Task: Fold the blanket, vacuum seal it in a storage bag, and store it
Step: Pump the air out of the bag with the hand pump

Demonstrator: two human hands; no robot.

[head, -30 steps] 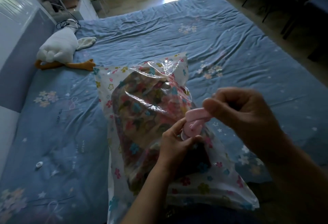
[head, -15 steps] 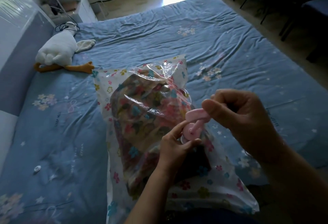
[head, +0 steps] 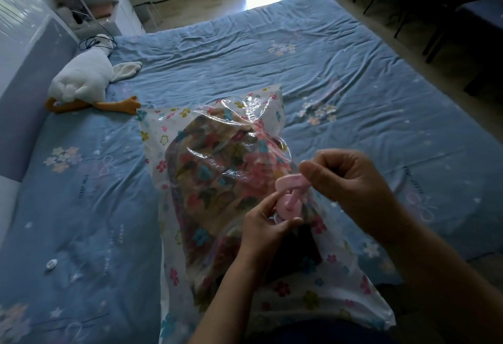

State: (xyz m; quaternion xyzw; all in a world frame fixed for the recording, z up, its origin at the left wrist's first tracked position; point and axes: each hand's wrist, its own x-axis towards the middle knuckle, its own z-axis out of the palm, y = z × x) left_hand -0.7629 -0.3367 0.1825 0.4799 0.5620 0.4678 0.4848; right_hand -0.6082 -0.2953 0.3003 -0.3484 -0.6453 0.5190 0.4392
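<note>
A clear storage bag [head: 168,136] printed with small flowers lies on the bed in front of me, with the folded floral blanket [head: 215,180] inside it. A small pink hand pump [head: 290,196] stands on the bag near its right side. My left hand [head: 265,228] grips the pump's base against the bag. My right hand [head: 345,180] pinches the pump's pink handle at the top, and the handle is drawn up from the body. The plastic above the blanket is loose and crinkled.
The bed [head: 340,71] has a wrinkled blue sheet with flower prints. A white plush goose [head: 84,79] with orange feet lies at the far left by the grey headboard [head: 24,93]. A small white cap [head: 51,263] sits on the sheet at the left. Chairs [head: 441,25] stand at the right.
My right hand has lifted the pump handle slightly higher. My left hand keeps its grip on the base, and the bag has barely shifted.
</note>
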